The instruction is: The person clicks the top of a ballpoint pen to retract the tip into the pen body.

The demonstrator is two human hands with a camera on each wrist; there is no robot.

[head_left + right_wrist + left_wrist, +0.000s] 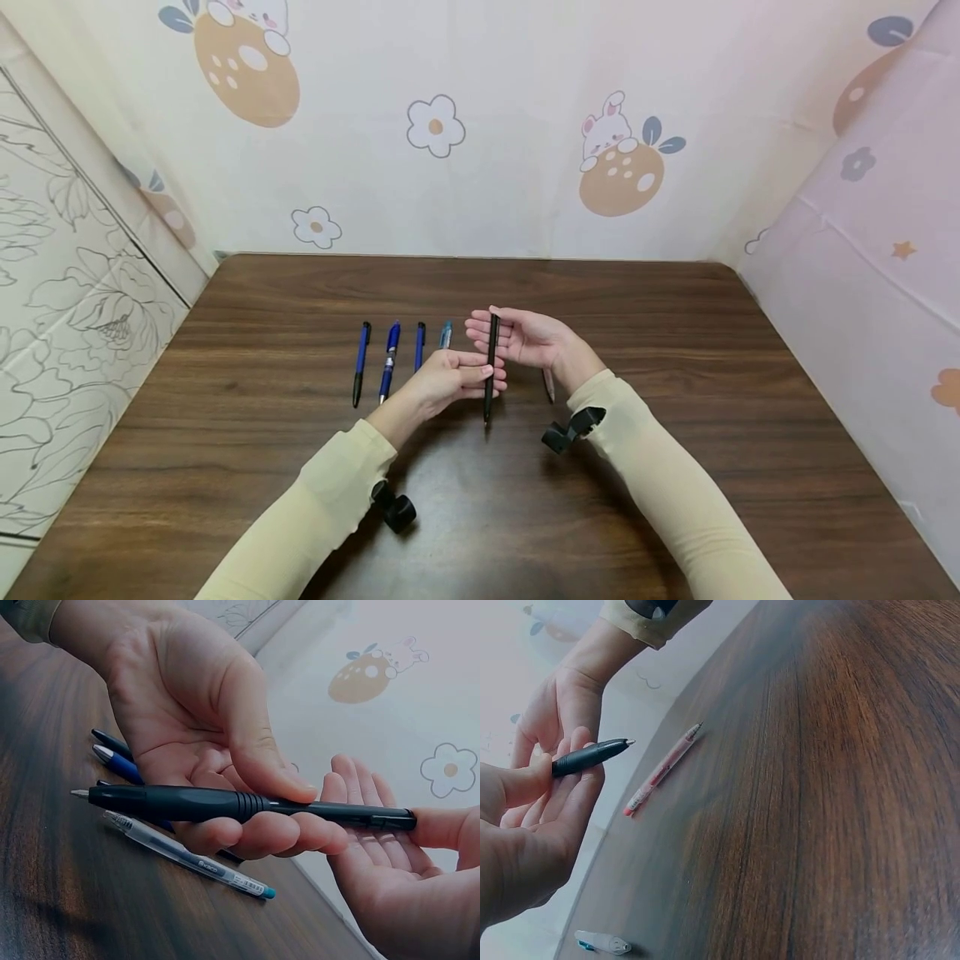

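A black retractable pen [491,358] is held above the table, its metal point extended toward the near side. My left hand [450,382] pinches its ribbed grip between thumb and fingers, as the right wrist view shows closely. My right hand [538,338] is at the pen's far end; its thumb touches the end while the fingers stretch out straight behind the barrel. In the left wrist view the pen's tip [607,753] points away from both hands. A pink-red clear pen [662,771] lies on the table, mostly covered by the right hand in the head view.
Left of the hands, a blue pen with black ends [362,365], a blue pen [389,363], another blue pen [420,346] and a clear pen with a teal end [195,859] lie roughly parallel on the brown wooden table [675,333]. Patterned cloth [510,167] hangs behind.
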